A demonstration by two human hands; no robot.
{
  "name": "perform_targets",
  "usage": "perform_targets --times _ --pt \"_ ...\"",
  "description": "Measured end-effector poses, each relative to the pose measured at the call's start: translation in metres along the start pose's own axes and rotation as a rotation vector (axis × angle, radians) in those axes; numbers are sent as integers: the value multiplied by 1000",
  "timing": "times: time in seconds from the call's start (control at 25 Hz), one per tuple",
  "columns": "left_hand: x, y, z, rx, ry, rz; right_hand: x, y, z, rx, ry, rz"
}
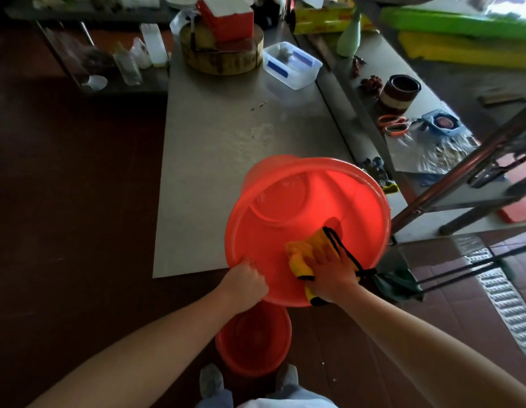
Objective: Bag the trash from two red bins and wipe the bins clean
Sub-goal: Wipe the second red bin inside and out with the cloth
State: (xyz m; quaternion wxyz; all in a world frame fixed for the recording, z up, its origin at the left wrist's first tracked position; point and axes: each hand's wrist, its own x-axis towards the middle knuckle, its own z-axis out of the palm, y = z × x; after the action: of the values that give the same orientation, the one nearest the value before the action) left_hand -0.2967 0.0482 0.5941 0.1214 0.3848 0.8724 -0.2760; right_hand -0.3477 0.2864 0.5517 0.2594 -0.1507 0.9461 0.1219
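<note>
We can read no writing: the yellow box (323, 20) at the far end carries red print, but it is too blurred for us to make out.

The larger red bin (273, 237) is of smooth, thin plastic, round and glowing where light passes through its wall. It is tilted with its mouth toward us, over the near right corner of the bench (226, 157). We see nothing inside it except the cloth. The left hand (246, 279) grips its near rim with curled fingers. The right hand (329, 272) lies inside with its fingers spread flat and presses a yellow cloth (300, 260), soft and edged in black, against the inner wall.

The second red bin (255, 340), smaller in the view and also round plastic, stands upright on the dark floor just below the first one; its inside looks bare.

The bench is dull grey metal with a few dark crumbs near its middle. At its far edge we see a thick round wooden block (223, 61), and beside this a clear plastic box (303, 75) with blue clips, holding something pale that we cannot identify.
</note>
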Motion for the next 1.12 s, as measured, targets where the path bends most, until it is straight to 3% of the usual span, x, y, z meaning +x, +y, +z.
perform_targets --times 0.28,0.64,0.88,1.12 --pt "-1 -13 2 -7 28 20 -22 -38 13 250 -4 -56" --pt "-2 -13 16 88 133 55 69 -51 14 323 7 -60" --pt "5 -6 23 27 186 28 135 -47 6 323 32 -91" --pt "3 -15 19 -16 183 13 105 -49 -3 264 -14 -95"
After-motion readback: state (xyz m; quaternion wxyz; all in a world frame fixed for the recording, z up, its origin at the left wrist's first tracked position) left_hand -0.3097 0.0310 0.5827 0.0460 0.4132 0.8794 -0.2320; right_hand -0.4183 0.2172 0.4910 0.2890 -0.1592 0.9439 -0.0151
